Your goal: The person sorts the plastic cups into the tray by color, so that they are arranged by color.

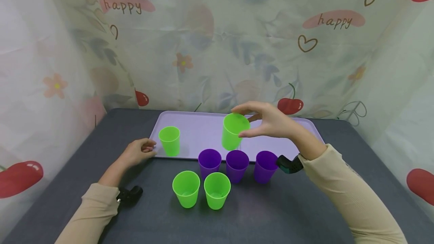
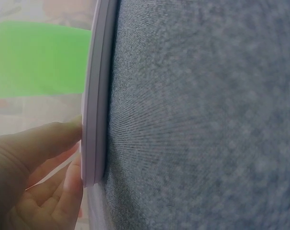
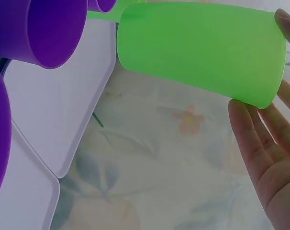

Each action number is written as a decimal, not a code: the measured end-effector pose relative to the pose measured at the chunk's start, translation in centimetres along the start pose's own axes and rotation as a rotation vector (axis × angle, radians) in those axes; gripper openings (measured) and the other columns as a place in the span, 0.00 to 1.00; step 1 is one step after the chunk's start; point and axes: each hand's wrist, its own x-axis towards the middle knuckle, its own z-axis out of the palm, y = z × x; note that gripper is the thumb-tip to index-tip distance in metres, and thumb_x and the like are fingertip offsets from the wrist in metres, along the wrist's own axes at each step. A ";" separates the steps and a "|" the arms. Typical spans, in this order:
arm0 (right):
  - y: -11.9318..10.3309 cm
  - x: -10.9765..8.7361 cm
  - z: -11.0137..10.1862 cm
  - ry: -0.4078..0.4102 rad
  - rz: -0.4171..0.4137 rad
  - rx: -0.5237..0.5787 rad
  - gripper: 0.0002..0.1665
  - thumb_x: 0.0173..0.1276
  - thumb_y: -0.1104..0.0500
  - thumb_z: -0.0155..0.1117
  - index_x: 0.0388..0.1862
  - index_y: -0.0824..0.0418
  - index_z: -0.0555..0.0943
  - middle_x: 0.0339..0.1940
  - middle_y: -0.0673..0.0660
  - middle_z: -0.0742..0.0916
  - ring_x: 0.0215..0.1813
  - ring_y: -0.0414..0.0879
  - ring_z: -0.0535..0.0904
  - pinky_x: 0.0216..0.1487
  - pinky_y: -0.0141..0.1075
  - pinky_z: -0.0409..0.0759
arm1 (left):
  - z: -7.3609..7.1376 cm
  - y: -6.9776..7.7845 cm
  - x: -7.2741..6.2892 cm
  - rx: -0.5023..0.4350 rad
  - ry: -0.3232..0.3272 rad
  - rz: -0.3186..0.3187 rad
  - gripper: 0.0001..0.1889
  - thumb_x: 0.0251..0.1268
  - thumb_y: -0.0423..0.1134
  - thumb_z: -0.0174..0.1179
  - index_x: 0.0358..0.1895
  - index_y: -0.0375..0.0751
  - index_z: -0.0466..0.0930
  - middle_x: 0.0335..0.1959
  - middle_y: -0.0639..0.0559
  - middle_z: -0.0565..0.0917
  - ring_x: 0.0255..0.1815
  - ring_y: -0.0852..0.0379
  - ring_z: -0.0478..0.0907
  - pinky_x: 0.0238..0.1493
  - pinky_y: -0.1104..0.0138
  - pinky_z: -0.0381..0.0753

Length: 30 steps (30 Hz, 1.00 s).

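My right hand (image 1: 266, 121) pinches a green cup (image 1: 232, 138) near its rim, thumb on the near side and fingers on the far side. The cup is held upright over the pale purple trays. In the right wrist view, the fingertips (image 3: 240, 108) lie along this cup's (image 3: 193, 52) rim end. At the front left corner of the left tray (image 1: 200, 131), my left hand (image 1: 135, 151) grips the edge with thumb and curled fingers, close up at the rim (image 2: 93, 120) in the left wrist view. Another green cup (image 1: 170, 142) stands upright on that tray.
Three purple cups (image 1: 209, 163) stand in a row along the trays' front edge. Nearer, two green cups (image 1: 186, 189) stand side by side on the dark grey table (image 1: 271, 214). A second tray (image 1: 271, 144) adjoins on the right. Patterned cloth (image 1: 223, 48) hangs behind and at both sides.
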 end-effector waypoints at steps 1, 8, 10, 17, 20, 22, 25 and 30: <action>0.0 0.2 0.1 -0.001 0.000 0.001 0.34 0.50 0.61 0.74 0.58 0.62 0.75 0.56 0.58 0.82 0.58 0.50 0.77 0.54 0.39 0.80 | 0.0 0.0 0.0 0.000 -0.001 0.002 0.20 0.60 0.35 0.60 0.53 0.26 0.73 0.50 0.31 0.79 0.50 0.40 0.78 0.52 0.53 0.78; 0.5 1.7 0.7 -0.014 0.008 0.020 0.34 0.50 0.61 0.74 0.58 0.63 0.75 0.54 0.58 0.82 0.56 0.49 0.78 0.52 0.39 0.81 | -0.1 -0.1 0.0 -0.002 -0.012 0.004 0.20 0.60 0.36 0.60 0.53 0.26 0.73 0.51 0.31 0.79 0.50 0.40 0.78 0.52 0.52 0.78; 0.6 2.2 0.9 -0.020 0.011 0.031 0.33 0.50 0.61 0.74 0.57 0.63 0.75 0.54 0.58 0.83 0.55 0.49 0.79 0.52 0.38 0.81 | -0.1 -0.1 0.0 -0.002 -0.015 0.003 0.21 0.61 0.36 0.60 0.53 0.26 0.73 0.51 0.31 0.79 0.51 0.41 0.77 0.52 0.53 0.78; 1.1 3.6 1.8 -0.034 0.012 0.051 0.33 0.50 0.61 0.74 0.57 0.64 0.76 0.53 0.60 0.83 0.54 0.50 0.79 0.51 0.39 0.81 | -0.2 -0.1 0.1 -0.007 -0.020 -0.004 0.20 0.61 0.36 0.60 0.54 0.26 0.73 0.51 0.31 0.78 0.51 0.41 0.77 0.52 0.53 0.78; 1.1 4.1 2.1 -0.044 0.024 0.035 0.33 0.50 0.60 0.74 0.57 0.63 0.76 0.54 0.58 0.82 0.54 0.49 0.79 0.51 0.41 0.81 | -0.2 0.0 0.0 -0.008 -0.022 -0.003 0.20 0.61 0.36 0.60 0.54 0.26 0.73 0.51 0.31 0.78 0.51 0.41 0.77 0.52 0.52 0.78; 1.2 4.5 2.3 -0.052 0.028 0.029 0.33 0.50 0.60 0.74 0.57 0.62 0.76 0.54 0.58 0.82 0.54 0.49 0.78 0.51 0.41 0.81 | -0.2 0.0 -0.1 -0.009 -0.020 -0.002 0.20 0.61 0.35 0.60 0.53 0.26 0.73 0.51 0.31 0.78 0.50 0.41 0.77 0.52 0.53 0.78; 1.3 5.1 2.7 -0.064 0.034 0.030 0.33 0.50 0.60 0.74 0.57 0.62 0.76 0.54 0.57 0.82 0.54 0.49 0.78 0.52 0.40 0.81 | -0.1 0.1 -0.1 -0.005 -0.015 0.004 0.20 0.61 0.35 0.60 0.53 0.25 0.73 0.50 0.31 0.79 0.50 0.41 0.78 0.51 0.53 0.78; 1.8 5.9 3.3 -0.084 0.037 0.047 0.33 0.51 0.60 0.74 0.57 0.63 0.75 0.55 0.58 0.82 0.55 0.50 0.78 0.52 0.40 0.81 | -0.1 0.1 -0.1 -0.002 -0.019 0.009 0.20 0.61 0.35 0.59 0.53 0.25 0.73 0.51 0.30 0.78 0.51 0.40 0.77 0.52 0.52 0.78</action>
